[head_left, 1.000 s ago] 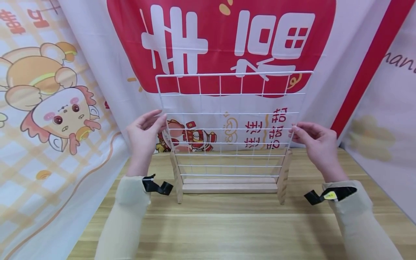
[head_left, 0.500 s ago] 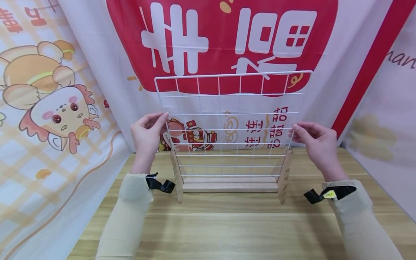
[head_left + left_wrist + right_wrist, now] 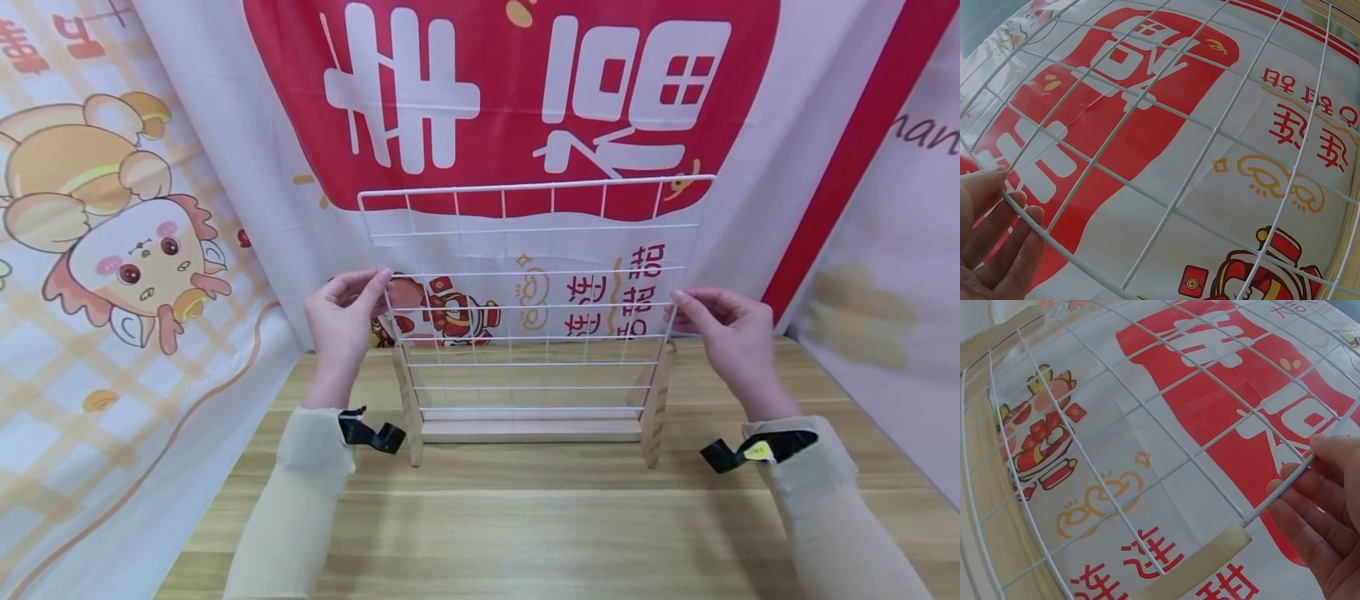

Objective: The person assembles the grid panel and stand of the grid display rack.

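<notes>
A white wire grid panel (image 3: 528,273) stands upright between the two side legs of a light wooden stand (image 3: 531,430). My left hand (image 3: 341,321) pinches the panel's left edge wire between thumb and fingers, around mid-height. On the other side my right hand (image 3: 731,342) pinches the right edge wire at a similar height. In the left wrist view, the thumb and fingertips of the left hand (image 3: 997,231) meet at the outer wire. The right wrist view has the right hand (image 3: 1322,506) gripping the frame wire just beyond the tip of a wooden leg (image 3: 1210,556).
The stand rests on a wood-grain table (image 3: 525,533). Behind it hangs a white cloth with a large red printed patch (image 3: 510,100). A cartoon-printed cloth (image 3: 127,250) hangs at the left, a pale one (image 3: 885,333) at the right. Black straps (image 3: 372,432) hang at both wrists.
The grid's top edge has come lower and its bars have shifted slightly down. The left hand closed onto the left wire, then moved down a little with it; the right hand barely moved.
</notes>
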The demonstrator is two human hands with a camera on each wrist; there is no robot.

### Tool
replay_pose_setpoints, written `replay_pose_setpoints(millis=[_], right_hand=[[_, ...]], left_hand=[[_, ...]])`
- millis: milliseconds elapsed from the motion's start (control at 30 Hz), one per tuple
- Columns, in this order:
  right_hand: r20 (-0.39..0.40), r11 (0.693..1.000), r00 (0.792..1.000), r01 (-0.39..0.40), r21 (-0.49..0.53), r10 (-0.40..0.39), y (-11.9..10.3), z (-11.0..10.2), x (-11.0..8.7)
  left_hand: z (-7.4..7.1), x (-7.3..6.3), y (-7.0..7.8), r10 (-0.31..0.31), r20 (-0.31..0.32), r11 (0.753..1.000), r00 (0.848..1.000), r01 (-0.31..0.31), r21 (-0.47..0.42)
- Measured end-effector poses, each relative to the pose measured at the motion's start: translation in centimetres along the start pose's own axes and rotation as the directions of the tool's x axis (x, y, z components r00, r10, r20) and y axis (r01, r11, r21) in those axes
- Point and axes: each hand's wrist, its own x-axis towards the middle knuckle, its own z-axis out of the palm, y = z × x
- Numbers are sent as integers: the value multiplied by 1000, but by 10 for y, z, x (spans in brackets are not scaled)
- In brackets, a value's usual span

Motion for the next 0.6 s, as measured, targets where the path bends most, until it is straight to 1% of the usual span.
replay_pose_setpoints(millis=[167, 333, 600], right_hand=[[-27, 999, 1000, 16, 35, -15, -1, 0, 4], [-50, 997, 998, 51, 62, -48, -11, -3, 10], [-67, 992, 995, 77, 99, -71, -26, -9, 19]], left_hand=[[1, -1, -2, 12, -15, 1000, 1000, -12, 18], [2, 0, 0, 22, -20, 1000, 1000, -22, 15], [3, 2, 3, 39, -31, 999, 999, -38, 18]])
